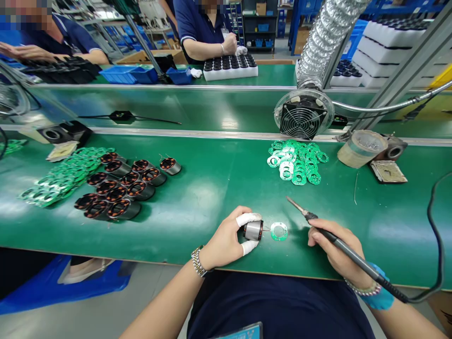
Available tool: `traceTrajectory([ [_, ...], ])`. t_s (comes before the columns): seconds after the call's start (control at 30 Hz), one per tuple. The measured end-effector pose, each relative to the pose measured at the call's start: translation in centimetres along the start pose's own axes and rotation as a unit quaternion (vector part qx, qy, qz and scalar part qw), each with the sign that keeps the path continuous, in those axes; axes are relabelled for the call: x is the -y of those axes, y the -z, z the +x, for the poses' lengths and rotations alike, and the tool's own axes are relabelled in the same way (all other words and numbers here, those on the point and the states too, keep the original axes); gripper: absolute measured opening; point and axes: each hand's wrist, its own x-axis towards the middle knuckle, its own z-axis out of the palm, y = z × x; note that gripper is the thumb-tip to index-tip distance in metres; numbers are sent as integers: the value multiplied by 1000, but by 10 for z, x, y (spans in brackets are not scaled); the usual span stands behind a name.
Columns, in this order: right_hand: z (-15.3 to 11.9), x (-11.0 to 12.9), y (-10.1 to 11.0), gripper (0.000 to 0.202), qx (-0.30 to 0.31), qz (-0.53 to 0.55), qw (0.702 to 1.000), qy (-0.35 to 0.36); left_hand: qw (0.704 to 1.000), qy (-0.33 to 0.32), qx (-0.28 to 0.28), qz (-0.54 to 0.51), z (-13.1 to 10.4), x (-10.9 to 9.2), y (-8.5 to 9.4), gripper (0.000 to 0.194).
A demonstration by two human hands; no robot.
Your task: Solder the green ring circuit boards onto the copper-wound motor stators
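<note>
My left hand (229, 238), with white covers on the thumb and a finger, grips a motor stator (253, 230) lying on its side on the green bench. Thin wires stick out of the stator's right end towards a ring-shaped green circuit board (279, 231), which lies flat just to its right. In my right hand (337, 247) is a soldering iron (330, 235), held like a pen. Its tip points up and left, above the bench and apart from the board and the stator.
Several stators (123, 188) stand at the left beside a heap of green boards (67, 176). More ring boards (298, 160) lie under a fan (300, 117). At the right are a tub (362, 148), a sponge tray (388, 172) and the iron's cable (438, 226). Co-workers sit opposite.
</note>
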Motion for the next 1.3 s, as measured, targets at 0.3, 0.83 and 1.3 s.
traceTrajectory([
  [0.3, 4, -3, -10, 31, 120, -45, 980, 149, 1000, 8, -15, -17, 0, 1, 1, 44],
  [0.83, 15, 50, -35, 34, 82, 292, 947, -105, 991, 60, -112, 39, -14, -19, -36, 43],
  [1.3, 31, 47, -55, 36, 56, -32, 997, 51, 987, 56, -143, 54, -16, -19, -37, 41],
])
